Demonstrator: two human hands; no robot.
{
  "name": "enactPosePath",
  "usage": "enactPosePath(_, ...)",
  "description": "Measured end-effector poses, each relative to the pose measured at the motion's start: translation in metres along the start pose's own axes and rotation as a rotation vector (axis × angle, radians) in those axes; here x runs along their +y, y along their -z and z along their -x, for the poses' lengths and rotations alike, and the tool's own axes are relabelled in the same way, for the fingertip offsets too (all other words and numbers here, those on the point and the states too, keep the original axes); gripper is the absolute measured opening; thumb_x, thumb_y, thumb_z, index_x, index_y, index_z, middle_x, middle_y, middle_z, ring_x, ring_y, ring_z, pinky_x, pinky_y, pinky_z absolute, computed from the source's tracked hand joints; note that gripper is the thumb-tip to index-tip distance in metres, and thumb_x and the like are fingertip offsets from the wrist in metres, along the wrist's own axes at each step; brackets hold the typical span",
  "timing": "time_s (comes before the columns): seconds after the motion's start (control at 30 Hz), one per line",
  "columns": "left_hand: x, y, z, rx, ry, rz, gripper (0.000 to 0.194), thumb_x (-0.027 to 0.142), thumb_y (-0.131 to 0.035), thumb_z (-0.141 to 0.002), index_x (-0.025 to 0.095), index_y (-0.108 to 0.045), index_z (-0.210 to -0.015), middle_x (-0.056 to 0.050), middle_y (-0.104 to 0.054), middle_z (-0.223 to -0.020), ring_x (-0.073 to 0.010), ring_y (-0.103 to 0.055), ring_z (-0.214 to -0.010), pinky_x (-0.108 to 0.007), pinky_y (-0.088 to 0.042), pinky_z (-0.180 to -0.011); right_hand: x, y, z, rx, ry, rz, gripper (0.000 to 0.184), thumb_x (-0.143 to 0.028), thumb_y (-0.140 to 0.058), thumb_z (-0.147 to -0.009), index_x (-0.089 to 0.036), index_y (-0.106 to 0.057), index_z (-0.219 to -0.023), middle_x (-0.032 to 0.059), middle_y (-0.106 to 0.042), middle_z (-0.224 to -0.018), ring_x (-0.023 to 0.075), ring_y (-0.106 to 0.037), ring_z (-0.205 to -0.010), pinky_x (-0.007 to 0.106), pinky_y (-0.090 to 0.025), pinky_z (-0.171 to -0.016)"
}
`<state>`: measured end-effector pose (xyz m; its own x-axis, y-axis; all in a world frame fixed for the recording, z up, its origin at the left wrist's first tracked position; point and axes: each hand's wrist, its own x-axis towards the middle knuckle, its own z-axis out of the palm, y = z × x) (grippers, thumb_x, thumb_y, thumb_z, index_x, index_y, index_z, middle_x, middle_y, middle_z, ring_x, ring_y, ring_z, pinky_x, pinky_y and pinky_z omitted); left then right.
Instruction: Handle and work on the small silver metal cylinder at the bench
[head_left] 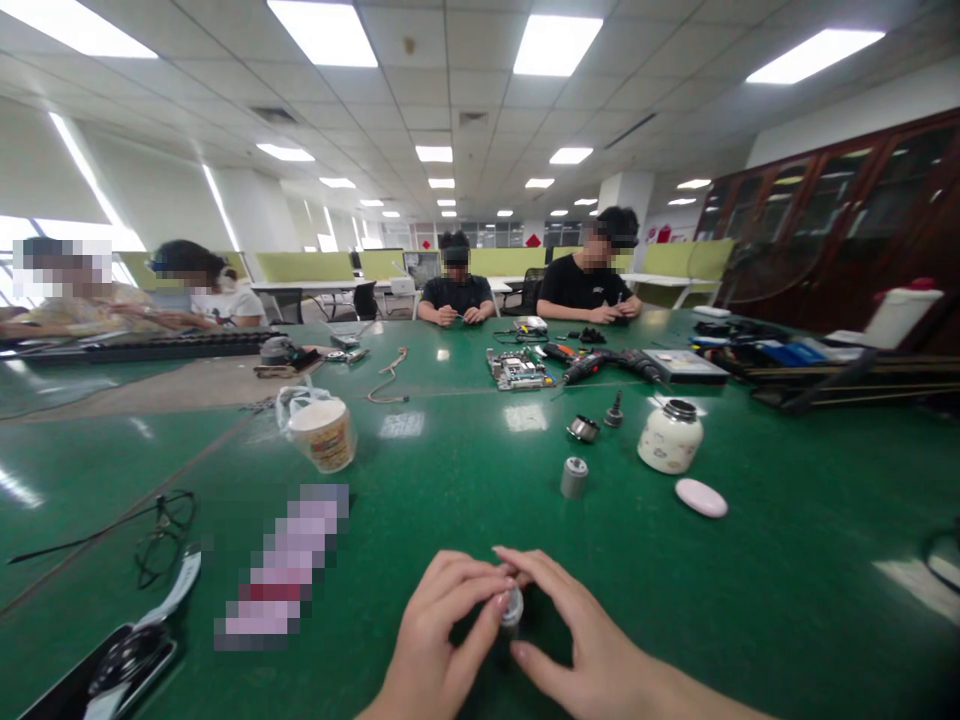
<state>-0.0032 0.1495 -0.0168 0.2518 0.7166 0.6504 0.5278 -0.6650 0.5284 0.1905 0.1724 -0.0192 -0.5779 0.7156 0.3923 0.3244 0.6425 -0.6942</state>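
Observation:
Both my hands meet near the front edge of the green table (465, 500). My left hand (435, 640) and my right hand (577, 640) pinch a small silvery round part (512, 607) between fingertips and thumbs, fingers curled around it. A little farther out stand a small grey metal cylinder (574, 477), a shiny metal ring (583, 429) and a small dark cone-shaped piece (614, 411). To the right sit a cream ceramic jar (670, 439) with an open metal mouth and a pale pink oval lid (701, 498).
A wrapped paper cup (322, 432) stands left of centre; glasses (161, 535) and a dark device (127, 665) lie at front left. A circuit board (516, 368) and power drill (607, 365) lie farther back. Several people sit along the far and left sides.

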Motion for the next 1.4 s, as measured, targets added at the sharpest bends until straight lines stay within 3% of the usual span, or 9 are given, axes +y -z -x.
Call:
enactPosePath(0.1,-0.001,0.0,0.0,-0.019,0.02,-0.02,0.026,0.022,-0.061,-0.085,0.022,-0.065,-0.111,-0.007,-0.07,-0.101,-0.0184,-0.061,-0.094,-0.031,-0.053,-0.081,0.001,0.003,0.004,0.123,0.065,-0.004,0.062,-0.014,-0.054,-0.081,-0.021,-0.036,-0.139,0.0127,-0.053,-0.131,0.0219,-0.052,-0.118,0.04,-0.04,-0.104)
enactPosePath(0.3,-0.002,-0.004,0.001,-0.109,0.107,-0.126,0.026,0.035,-0.071,-0.075,0.022,-0.07,-0.097,-0.006,-0.071,-0.09,-0.023,-0.061,-0.091,-0.037,-0.051,-0.08,-0.002,0.007,0.001,0.036,0.231,0.106,0.04,-0.023,-0.051,-0.089,-0.026,-0.055,-0.129,0.0084,-0.062,-0.125,0.0218,-0.057,-0.114,0.042,-0.039,-0.104)
enactPosePath(0.43,-0.003,-0.005,0.001,-0.158,0.158,-0.137,0.019,0.032,-0.071,-0.074,0.022,-0.071,-0.09,-0.006,-0.071,-0.083,-0.0239,-0.061,-0.091,-0.037,-0.05,-0.079,-0.004,0.001,-0.008,0.143,0.099,0.057,0.026,-0.026,-0.053,-0.091,-0.027,-0.067,-0.112,0.0058,-0.071,-0.103,0.0192,-0.063,-0.096,0.037,-0.047,-0.089)
enactPosePath(0.57,-0.004,-0.005,0.001,-0.196,0.156,-0.12,0.025,0.032,-0.07,-0.076,0.023,-0.07,-0.1,-0.007,-0.071,-0.086,-0.0246,-0.06,-0.093,-0.038,-0.049,-0.08,-0.012,-0.002,-0.017,0.185,-0.036,0.044,0.013,-0.029,-0.063,-0.085,-0.028,-0.074,-0.091,0.0039,-0.071,-0.087,0.0185,-0.063,-0.085,0.035,-0.048,-0.081)
enactPosePath(0.7,-0.003,-0.004,0.002,-0.221,0.202,-0.118,0.028,0.038,-0.07,-0.076,0.022,-0.07,-0.099,-0.008,-0.071,-0.09,-0.0258,-0.059,-0.095,-0.04,-0.048,-0.082,-0.011,0.008,-0.022,0.234,-0.046,0.064,0.013,-0.034,-0.064,-0.085,-0.029,-0.075,-0.089,0.0049,-0.068,-0.095,0.0204,-0.061,-0.093,0.038,-0.047,-0.085)
enactPosePath(0.87,0.001,-0.003,0.001,-0.217,0.248,-0.094,0.033,0.041,-0.073,-0.073,0.022,-0.07,-0.1,-0.008,-0.071,-0.092,-0.0268,-0.057,-0.098,-0.042,-0.048,-0.084,0.025,0.025,-0.016,0.343,-0.085,0.213,0.018,-0.042,-0.061,-0.086,-0.031,-0.075,-0.092,0.0059,-0.068,-0.101,0.0248,-0.057,-0.102,0.047,-0.043,-0.092)
enactPosePath(1.03,0.003,-0.002,-0.001,-0.232,0.276,-0.075,0.034,0.041,-0.075,-0.071,0.022,-0.071,-0.099,-0.008,-0.07,-0.091,-0.0273,-0.056,-0.099,-0.042,-0.048,-0.085,0.053,0.023,-0.005,0.234,-0.223,0.377,0.016,-0.046,-0.065,-0.081,-0.037,-0.076,-0.087,0.0047,-0.069,-0.105,0.0312,-0.054,-0.11,0.057,-0.038,-0.093)
enactPosePath(1.27,0.001,-0.002,0.0,-0.246,0.299,-0.072,0.036,0.044,-0.074,-0.071,0.023,-0.071,-0.101,-0.007,-0.07,-0.094,-0.0271,-0.054,-0.102,-0.042,-0.047,-0.088,0.048,0.019,-0.005,0.217,-0.305,0.376,0.015,-0.042,-0.067,-0.08,-0.037,-0.076,-0.09,0.0031,-0.067,-0.111,0.0292,-0.054,-0.113,0.053,-0.035,-0.098)
enactPosePath(1.4,-0.001,-0.002,0.0,-0.25,0.278,-0.064,0.04,0.049,-0.072,-0.072,0.026,-0.07,-0.104,-0.006,-0.07,-0.094,-0.0264,-0.054,-0.101,-0.042,-0.046,-0.089,0.035,0.02,-0.01,0.253,-0.302,0.245,0.015,-0.04,-0.064,-0.083,-0.033,-0.076,-0.087,0.0047,-0.067,-0.109,0.0264,-0.056,-0.109,0.049,-0.039,-0.098)
